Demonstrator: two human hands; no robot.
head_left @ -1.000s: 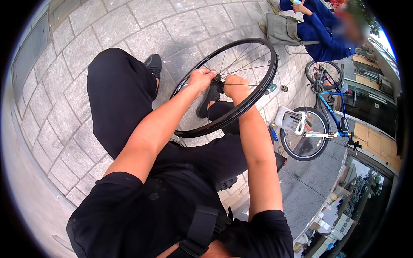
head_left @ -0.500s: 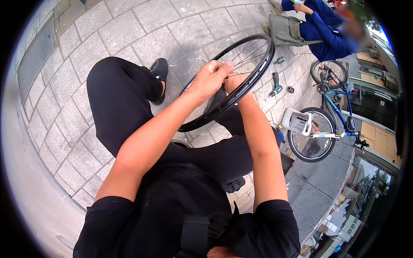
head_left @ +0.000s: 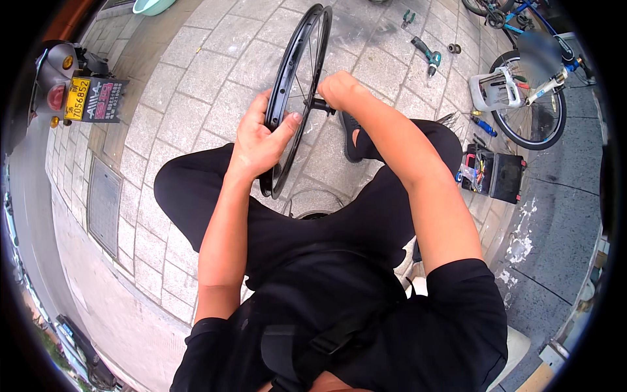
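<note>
A black bicycle rim [head_left: 282, 78] with thin spokes stands nearly upright in front of me, between my knees. My left hand [head_left: 257, 140] is closed around its near left part, with the thumb on the inner side. To the right of the rim, the black hub [head_left: 320, 104] sticks out toward me from the spokes. Close above that hub, my right hand [head_left: 337, 90] is curled into a fist, its fingers turned away; whatever they hold, if anything, is hidden.
On the paving lie pliers [head_left: 408, 19], a green-black power drill [head_left: 428, 56] and a small round metal part [head_left: 454, 48]. Right of me are a cut white jug [head_left: 486, 93] with tools, an open black toolbox [head_left: 506, 176] and a bicycle wheel [head_left: 530, 138]. A scooter [head_left: 59, 91] stands far left.
The wheel has gone from tilted to nearly upright. My left hand has moved from the spokes to the rim; my right hand has drawn out to the wheel's right side. My view has turned.
</note>
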